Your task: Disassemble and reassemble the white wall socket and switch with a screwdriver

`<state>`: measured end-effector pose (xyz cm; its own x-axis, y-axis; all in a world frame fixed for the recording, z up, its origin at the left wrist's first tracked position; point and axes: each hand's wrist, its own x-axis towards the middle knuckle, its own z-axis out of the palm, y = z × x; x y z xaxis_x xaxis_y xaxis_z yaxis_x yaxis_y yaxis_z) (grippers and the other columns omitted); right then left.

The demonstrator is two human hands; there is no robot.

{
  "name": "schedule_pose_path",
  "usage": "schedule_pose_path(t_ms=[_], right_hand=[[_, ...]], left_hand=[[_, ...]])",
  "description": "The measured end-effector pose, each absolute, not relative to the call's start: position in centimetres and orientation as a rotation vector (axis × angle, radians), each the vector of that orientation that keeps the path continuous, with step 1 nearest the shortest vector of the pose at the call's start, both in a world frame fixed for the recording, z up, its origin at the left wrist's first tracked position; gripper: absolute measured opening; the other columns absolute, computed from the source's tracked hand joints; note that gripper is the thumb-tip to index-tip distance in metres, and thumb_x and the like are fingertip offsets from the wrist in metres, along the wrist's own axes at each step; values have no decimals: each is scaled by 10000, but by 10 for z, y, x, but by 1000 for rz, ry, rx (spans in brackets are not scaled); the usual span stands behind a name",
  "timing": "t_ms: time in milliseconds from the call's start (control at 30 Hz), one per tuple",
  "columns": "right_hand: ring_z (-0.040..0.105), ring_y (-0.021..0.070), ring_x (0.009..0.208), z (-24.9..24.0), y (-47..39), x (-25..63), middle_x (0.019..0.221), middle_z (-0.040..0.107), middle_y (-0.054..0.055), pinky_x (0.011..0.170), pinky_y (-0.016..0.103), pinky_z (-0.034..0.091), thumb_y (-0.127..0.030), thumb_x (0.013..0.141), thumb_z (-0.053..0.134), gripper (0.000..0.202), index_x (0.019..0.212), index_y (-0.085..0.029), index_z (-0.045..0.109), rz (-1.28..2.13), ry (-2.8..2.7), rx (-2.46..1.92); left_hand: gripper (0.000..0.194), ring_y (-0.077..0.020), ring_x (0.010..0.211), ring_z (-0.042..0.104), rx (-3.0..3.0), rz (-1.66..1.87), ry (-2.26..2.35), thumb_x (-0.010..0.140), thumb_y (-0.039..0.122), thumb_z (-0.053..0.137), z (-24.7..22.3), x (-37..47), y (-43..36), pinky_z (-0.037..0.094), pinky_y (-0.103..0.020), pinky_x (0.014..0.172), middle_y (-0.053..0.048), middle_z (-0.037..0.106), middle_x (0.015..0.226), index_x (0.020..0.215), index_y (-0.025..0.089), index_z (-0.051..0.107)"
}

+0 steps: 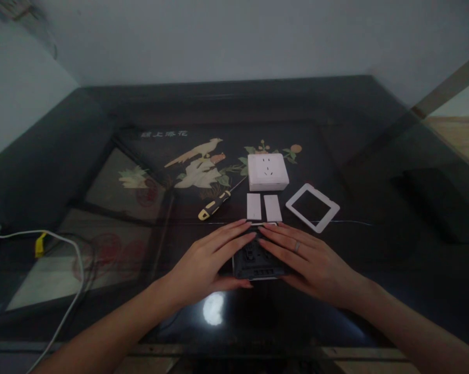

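Observation:
Between my two hands, low over the near part of the table, is a wall switch or socket plate [257,262], its dark back facing me and a thin white edge showing. My left hand [214,253] grips its left side, fingers along the top and thumb near the bottom. From the right, my right hand [310,258], with a ring on one finger, holds the other side. Both hands cover much of its sides. Just beyond lie two small white rocker covers [254,206] side by side. A white frame [296,210] lies flat to the right.
A boxed white socket [268,171] sits behind the covers. A black and yellow screwdriver [214,205] lies to its left, shaft pointing toward it. A white cable [78,254] with a yellow tag crosses the left side of the dark glossy table [226,106].

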<state>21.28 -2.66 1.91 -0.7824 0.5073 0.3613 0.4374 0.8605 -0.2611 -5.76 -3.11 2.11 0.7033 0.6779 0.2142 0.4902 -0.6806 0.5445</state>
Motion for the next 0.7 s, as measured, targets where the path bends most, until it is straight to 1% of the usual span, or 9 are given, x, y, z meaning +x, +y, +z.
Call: schedule_pose_path(t_ms=[100,133,167,267,333,433,533,633,700], right_hand=[[490,277,1367,20,-29,212,1403,580,202,1107,482,452,-138,876,556,523,1394,-78,515,182,-2631,-685],[501,278,1358,20,-29,211,1392,589,204,1103,480,457,-131,882,544,511,1389,-77,522,152,-2638,-678],[514,276,1347,20,-29,211,1379,601,202,1099,476,463,-127,892,532,494,1384,-79,529,116,-2640,-671],[547,255,1318,21,-29,210,1352,629,182,1082,443,485,-119,932,502,431,1359,-95,554,7,-2625,-659],[554,253,1310,21,-30,210,1344,635,181,1059,420,509,-105,949,483,392,1329,-87,575,-41,-2618,-653],[546,268,1316,21,-31,211,1327,641,198,1023,402,539,-83,964,439,368,1293,-64,602,-69,-2608,-645],[538,274,1323,21,-33,212,1313,652,194,1018,404,544,-73,972,412,372,1287,-73,611,-57,-2580,-631],[550,265,1312,18,-35,213,1305,660,183,1009,396,552,-73,973,423,366,1286,-91,611,-32,-2540,-623],[562,245,1302,16,-34,214,1294,668,172,1009,378,553,-69,955,476,363,1291,-111,605,11,-2507,-624]], left_hand=[[754,-299,1411,435,2503,542,892,876,536,637,22,-59,-29,439,-483,1125,-179,479,1496,1491,211,347],[736,-297,1412,434,2536,528,880,885,505,642,22,-60,-28,443,-477,1124,-179,480,1496,1490,207,348],[694,-290,1410,437,2573,513,870,902,452,640,23,-60,-28,446,-467,1123,-175,486,1494,1485,203,355],[540,-251,1402,453,2674,485,859,939,208,560,24,-61,-26,425,-448,1144,-141,522,1474,1453,201,395],[535,-240,1406,448,2715,487,855,919,114,510,25,-59,-26,403,-457,1159,-129,533,1467,1438,193,409],[567,-251,1406,448,2737,491,810,905,122,509,27,-56,-26,387,-482,1167,-142,529,1467,1454,168,378],[589,-250,1393,465,2724,506,783,905,128,511,28,-53,-28,372,-491,1177,-149,545,1450,1470,160,349],[547,-265,1374,486,2702,532,797,913,169,537,28,-53,-30,414,-471,1153,-162,576,1405,1440,152,390],[496,-267,1328,533,2691,552,799,924,203,540,28,-52,-32,450,-452,1126,-167,596,1366,1404,149,428]])
